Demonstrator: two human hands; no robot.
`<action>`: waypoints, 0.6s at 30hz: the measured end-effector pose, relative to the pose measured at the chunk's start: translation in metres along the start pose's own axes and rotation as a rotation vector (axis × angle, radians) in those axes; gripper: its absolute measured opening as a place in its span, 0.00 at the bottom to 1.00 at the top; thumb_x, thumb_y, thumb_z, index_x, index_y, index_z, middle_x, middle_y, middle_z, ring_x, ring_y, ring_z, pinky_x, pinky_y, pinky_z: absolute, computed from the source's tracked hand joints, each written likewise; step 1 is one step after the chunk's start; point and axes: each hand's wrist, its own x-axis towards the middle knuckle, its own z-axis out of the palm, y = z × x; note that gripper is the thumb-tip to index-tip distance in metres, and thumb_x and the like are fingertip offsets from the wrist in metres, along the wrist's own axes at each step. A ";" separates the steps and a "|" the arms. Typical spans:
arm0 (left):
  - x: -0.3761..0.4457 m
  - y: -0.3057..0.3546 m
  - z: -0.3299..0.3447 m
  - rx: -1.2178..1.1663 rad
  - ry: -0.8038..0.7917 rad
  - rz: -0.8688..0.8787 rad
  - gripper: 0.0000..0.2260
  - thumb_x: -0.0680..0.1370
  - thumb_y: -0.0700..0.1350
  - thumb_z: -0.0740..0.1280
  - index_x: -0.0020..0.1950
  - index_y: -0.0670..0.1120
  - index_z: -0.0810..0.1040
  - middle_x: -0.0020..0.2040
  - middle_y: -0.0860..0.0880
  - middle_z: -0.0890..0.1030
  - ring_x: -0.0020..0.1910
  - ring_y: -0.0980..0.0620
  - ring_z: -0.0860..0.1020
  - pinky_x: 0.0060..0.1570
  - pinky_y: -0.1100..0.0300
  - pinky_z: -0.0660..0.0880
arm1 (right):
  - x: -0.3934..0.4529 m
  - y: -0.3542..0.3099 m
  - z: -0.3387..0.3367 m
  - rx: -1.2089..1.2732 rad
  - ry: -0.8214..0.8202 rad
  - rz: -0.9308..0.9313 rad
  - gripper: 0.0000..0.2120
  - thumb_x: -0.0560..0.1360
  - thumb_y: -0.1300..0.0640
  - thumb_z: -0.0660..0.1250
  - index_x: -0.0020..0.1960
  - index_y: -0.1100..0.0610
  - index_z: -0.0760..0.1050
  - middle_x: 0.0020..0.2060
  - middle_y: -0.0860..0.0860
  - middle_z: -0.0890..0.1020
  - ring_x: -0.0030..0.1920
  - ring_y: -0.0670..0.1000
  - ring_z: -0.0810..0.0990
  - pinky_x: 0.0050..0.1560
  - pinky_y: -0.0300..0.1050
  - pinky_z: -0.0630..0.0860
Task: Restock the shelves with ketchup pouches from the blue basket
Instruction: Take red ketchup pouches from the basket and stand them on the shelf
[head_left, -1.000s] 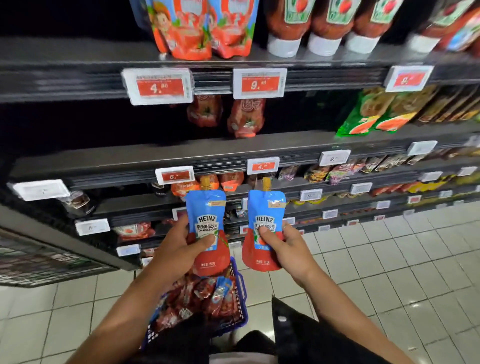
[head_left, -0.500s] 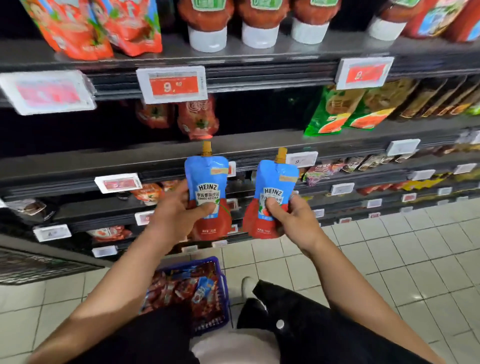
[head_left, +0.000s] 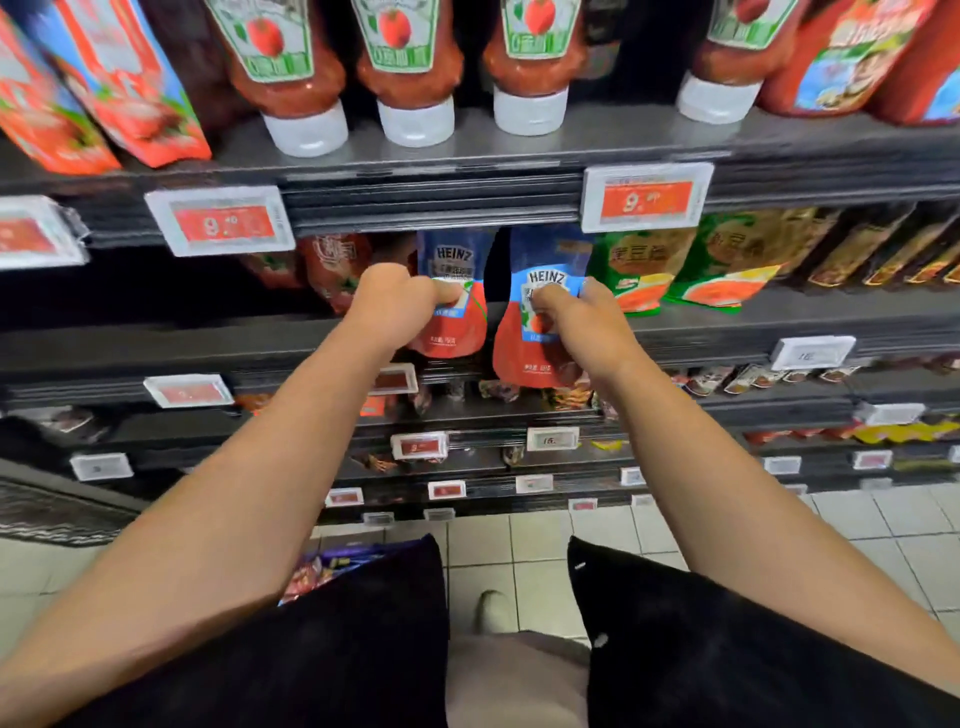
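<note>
— Since a second ago: both pouches lifted from above the blue basket (head_left: 358, 564) up to the second shelf (head_left: 727, 317), arms stretched out.

— Head view, left side? Left hand (head_left: 387, 301) curled round the left Heinz pouch (head_left: 451, 312), thumb across the label, pouch upright on the shelf under the price tag rail.

— Right side? Right hand (head_left: 582, 327) gripping the right Heinz pouch (head_left: 540, 317), bottom hanging below the shelf lip, beside green packets (head_left: 639, 270).

— Above? Upside-down ketchup bottles (head_left: 410, 73). Basket down on the floor tiles, mostly hidden behind a dark sleeve.

Blue-and-red ketchup pouches (head_left: 451, 306), white-capped bottles (head_left: 291, 78)
</note>
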 end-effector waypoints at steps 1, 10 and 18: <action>0.005 0.003 0.002 0.061 0.004 0.002 0.14 0.70 0.51 0.76 0.48 0.41 0.85 0.47 0.40 0.84 0.47 0.41 0.83 0.48 0.48 0.81 | 0.005 -0.003 0.001 -0.026 0.030 0.002 0.09 0.70 0.47 0.68 0.38 0.52 0.74 0.29 0.42 0.79 0.31 0.43 0.77 0.36 0.44 0.74; 0.010 0.017 0.016 0.396 0.029 -0.016 0.15 0.84 0.50 0.62 0.63 0.40 0.78 0.40 0.46 0.76 0.60 0.40 0.79 0.46 0.60 0.65 | 0.044 -0.015 0.015 -0.115 0.071 -0.050 0.22 0.68 0.49 0.78 0.59 0.54 0.80 0.52 0.48 0.83 0.54 0.48 0.81 0.57 0.40 0.77; 0.010 -0.007 0.028 0.364 0.147 0.122 0.17 0.71 0.53 0.78 0.50 0.43 0.79 0.46 0.45 0.81 0.53 0.44 0.81 0.52 0.62 0.76 | 0.045 0.005 0.032 -0.141 0.119 -0.323 0.24 0.73 0.56 0.77 0.63 0.64 0.73 0.58 0.61 0.82 0.59 0.59 0.82 0.61 0.56 0.78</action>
